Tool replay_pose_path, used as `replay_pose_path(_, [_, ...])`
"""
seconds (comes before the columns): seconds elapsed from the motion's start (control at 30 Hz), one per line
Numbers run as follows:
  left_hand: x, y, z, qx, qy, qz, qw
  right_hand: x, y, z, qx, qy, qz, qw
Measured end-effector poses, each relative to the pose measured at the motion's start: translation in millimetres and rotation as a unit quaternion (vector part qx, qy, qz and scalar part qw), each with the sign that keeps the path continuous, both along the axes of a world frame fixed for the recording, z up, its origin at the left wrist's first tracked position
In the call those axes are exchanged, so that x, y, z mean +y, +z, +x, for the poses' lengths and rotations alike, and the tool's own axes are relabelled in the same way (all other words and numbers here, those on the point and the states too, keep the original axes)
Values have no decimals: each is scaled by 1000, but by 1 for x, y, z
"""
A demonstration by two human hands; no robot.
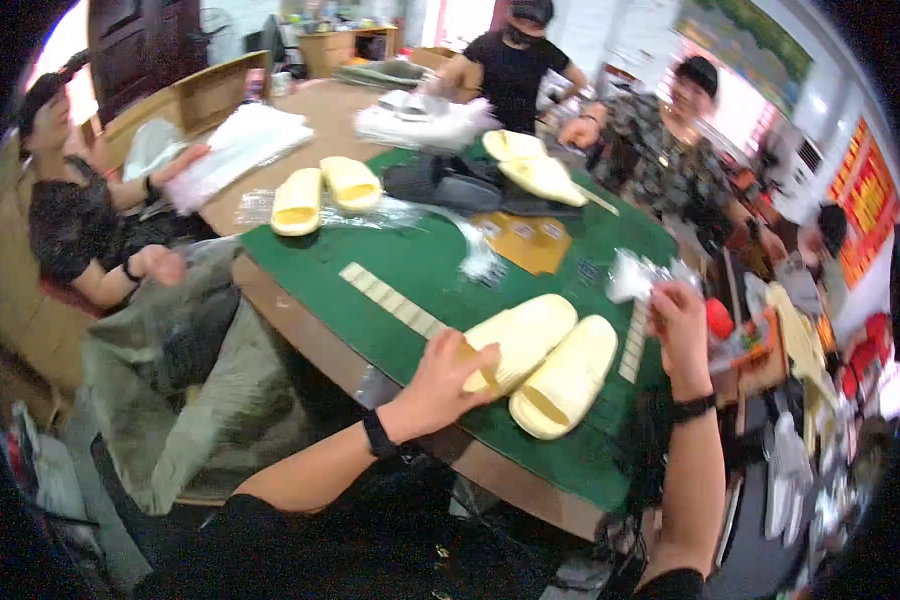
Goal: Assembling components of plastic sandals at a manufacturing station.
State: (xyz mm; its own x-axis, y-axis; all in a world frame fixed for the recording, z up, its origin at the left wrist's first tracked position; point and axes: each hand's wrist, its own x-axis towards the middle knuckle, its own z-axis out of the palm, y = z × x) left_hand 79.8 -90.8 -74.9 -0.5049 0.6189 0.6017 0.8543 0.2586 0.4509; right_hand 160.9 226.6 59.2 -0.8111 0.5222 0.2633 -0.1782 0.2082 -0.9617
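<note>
Gripping with my left hand [438, 380], I have the near end of the left yellow slipper [534, 335] on the green mat [602, 452]; its length runs away rightward. My right hand [682, 330], farther, pinches; whether on something, I cannot tell.

The left hand [435, 385] covers the near end of the left-hand slipper [527, 340] of the nearest yellow pair, hiding the underside there so that its hold cannot be told, and it also hides the near end of the pale strip [385, 300]. The right hand [678, 325] is blurred at the fingertips, leaving it unclear whether they pinch the clear plastic [632, 278] just beyond, while its upper arm is cut off by the lower edge. Farther off, the dark slippers [425, 180] are partly hidden by a yellow pair [542, 182], and the top edge crops the head of the masked co-worker [515, 80].
</note>
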Motion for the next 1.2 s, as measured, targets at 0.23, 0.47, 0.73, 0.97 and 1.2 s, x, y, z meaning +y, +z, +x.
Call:
replay_pose_path(0.23, [29, -4, 16, -3, 23, -3, 1000, 56, -4, 11, -10, -31, -63, 997])
replay_pose_path(0.47, [40, -2, 22, 12, 44, -28, 999, 79, -21, 16, -46, -40, -86, 994])
replay_pose_path(0.73, [27, 7, 38, -31, 6, -77, 997, 90, -21, 8, -97, -34, -95, 990])
replay_pose_path(0.97, [39, 2, 53, -14, 41, -123, 991, 92, -30, -11, -203, 13, -62, 977])
replay_pose_path(1.2, [49, 4, 59, -14, 44, -124, 991, 96, -43, -20, -222, 30, -48, 973])
